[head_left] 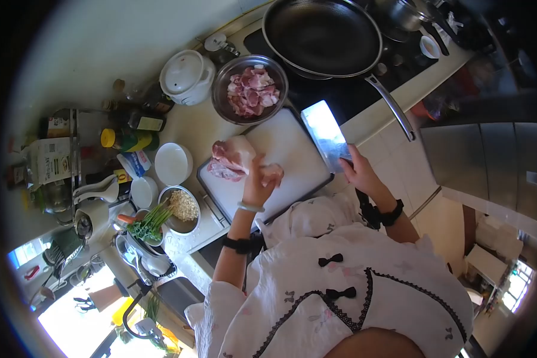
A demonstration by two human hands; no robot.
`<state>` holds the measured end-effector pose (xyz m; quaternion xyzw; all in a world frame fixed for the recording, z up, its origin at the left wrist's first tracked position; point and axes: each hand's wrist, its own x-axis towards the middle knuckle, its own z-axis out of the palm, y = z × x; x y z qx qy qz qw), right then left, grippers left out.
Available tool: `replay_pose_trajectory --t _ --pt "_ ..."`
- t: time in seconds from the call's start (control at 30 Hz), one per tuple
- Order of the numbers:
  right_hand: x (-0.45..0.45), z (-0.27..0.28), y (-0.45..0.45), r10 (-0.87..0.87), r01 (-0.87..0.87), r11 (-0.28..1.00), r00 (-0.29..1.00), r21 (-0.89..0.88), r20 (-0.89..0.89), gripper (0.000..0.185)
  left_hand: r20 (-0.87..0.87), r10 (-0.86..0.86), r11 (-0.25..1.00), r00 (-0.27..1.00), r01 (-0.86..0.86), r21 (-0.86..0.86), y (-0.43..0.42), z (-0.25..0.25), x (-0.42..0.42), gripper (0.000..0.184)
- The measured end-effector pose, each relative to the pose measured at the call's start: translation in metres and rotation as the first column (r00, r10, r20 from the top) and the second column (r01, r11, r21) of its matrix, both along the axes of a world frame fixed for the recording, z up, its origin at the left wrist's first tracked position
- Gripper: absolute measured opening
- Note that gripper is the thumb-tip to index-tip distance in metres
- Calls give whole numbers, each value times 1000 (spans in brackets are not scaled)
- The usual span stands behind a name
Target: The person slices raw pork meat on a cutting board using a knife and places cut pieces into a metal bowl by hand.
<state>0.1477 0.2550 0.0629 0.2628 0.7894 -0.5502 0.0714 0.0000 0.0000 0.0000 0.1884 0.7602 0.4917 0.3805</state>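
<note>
In the head view, the right hand is closed round the cleaver. The left hand is curled by the meat chunk; whether it grips anything, I can't tell. And the score: cut pieces fill the metal bowl, while that chunk sits uncut on the board!

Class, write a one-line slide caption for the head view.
Right hand holding a cleaver, left hand by raw meat on a white cutting board.
</note>
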Motion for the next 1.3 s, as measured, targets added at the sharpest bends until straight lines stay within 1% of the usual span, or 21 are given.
replay_pose_trajectory --t 0.07,0.1,0.17,0.2,0.23,0.27,0.3,0.33,0.37,0.4,0.47,0.6,0.67,0.77,0.83,0.9,1.0,1.1,1.2,1.23,1.3 --pt "-1 -8 -11 84 -36 976 972 213 -218 39 -315 58 981 947 5 193 12 -8 -8 74" --pt "1 -10 -2 84 -29 968 973 248 -214 39 -312 62 973 948 12 229 31 -21 -8 74" --pt "-4 -15 -14 164 -105 911 979 399 -117 35 -700 75 997 710 -45 61 35 -37 -12 63" --pt "-11 -10 -20 198 -178 900 980 397 -10 36 -699 68 997 711 -33 63 38 -31 -12 63" --pt "-12 -10 -23 187 -170 900 982 402 -2 36 -728 89 996 679 -49 76 42 -27 -7 53" --pt "-13 -11 -27 235 -234 869 971 436 53 39 -755 110 994 647 -68 87 45 -23 -4 43" --pt "-14 -12 -32 283 -300 835 953 462 108 43 -751 106 994 652 -62 86 45 -23 -5 43" --pt "-15 -11 -38 278 -299 836 954 460 114 43 -777 78 993 625 18 114 45 -23 -9 34" --pt "-15 -7 -45 288 -272 841 957 468 40 36 -802 54 985 595 98 140 45 -24 -12 26" --pt "-15 -5 -51 297 -246 845 954 475 -34 30 -797 54 985 601 100 142 45 -24 -13 26" --pt "-14 -3 -58 333 -295 818 943 493 12 31 -743 17 994 669 66 82 46 -24 -13 16" --pt "-16 -4 -64 389 -374 754 917 540 91 36 -745 50 997 665 4 71 51 -32 -10 17" --pt "-18 6 -61 386 -390 752 914 531 125 35 -780 125 990 613 -25 139 55 -31 -10 16" --pt "-18 11 -58 402 -444 740 894 506 197 32 -776 86 992 625 16 123 54 -22 -11 15" --pt "-20 6 -58 423 -486 727 874 485 241 31 -769 115 989 628 3 151 56 -30 -9 14" --pt "-32 -10 -55 425 -441 748 892 496 152 29 -762 145 984 631 -11 178 57 -35 -8 14" --pt "-64 -11 -54 456 -439 739 884 510 100 20 -768 150 984 623 -16 179 56 -36 -9 16" --pt "-84 -28 -58 488 -453 698 868 554 95 19 -789 181 975 587 -4 221 54 -36 -12 15" --pt "-91 -35 -57 522 -435 701 853 565 9 19 -769 152 985 620 -27 173 51 -33 -14 15" --pt "-85 -30 -57 520 -432 700 854 569 9 19 -753 99 991 651 2 132 49 -26 -13 15" --pt "-66 -14 -57 528 -572 676 816 464 235 20 -741 49 995 669 33 96 48 -21 -15 15"
